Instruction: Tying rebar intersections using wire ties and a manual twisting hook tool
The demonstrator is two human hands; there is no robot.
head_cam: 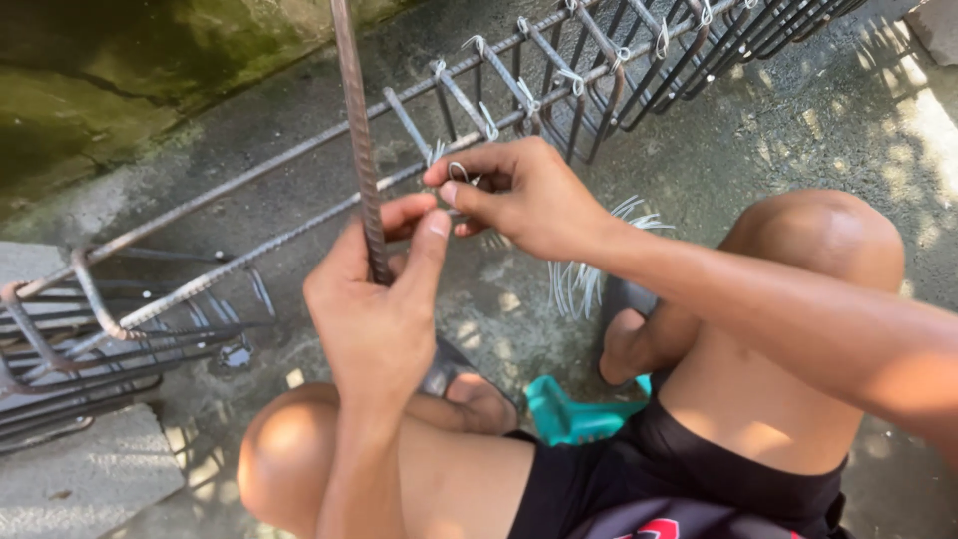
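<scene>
My left hand [374, 299] is wrapped around an upright ribbed steel bar [354, 120], thumb raised beside it. My right hand [519, 195] reaches across and pinches a thin looped tie wire [458, 172] between thumb and fingers, right where the upright bar meets a long horizontal rebar [249, 252]. That horizontal bar belongs to a rebar cage [599, 70] lying on the ground, with bent stirrups tied along it by short wire twists.
A bundle of loose tie wires [579, 279] lies on the concrete by my right foot. A teal plastic stool [574, 414] sits under me. Stacked stirrups [70, 339] and a concrete block [80, 469] are at the left. A mossy wall [120, 70] runs behind.
</scene>
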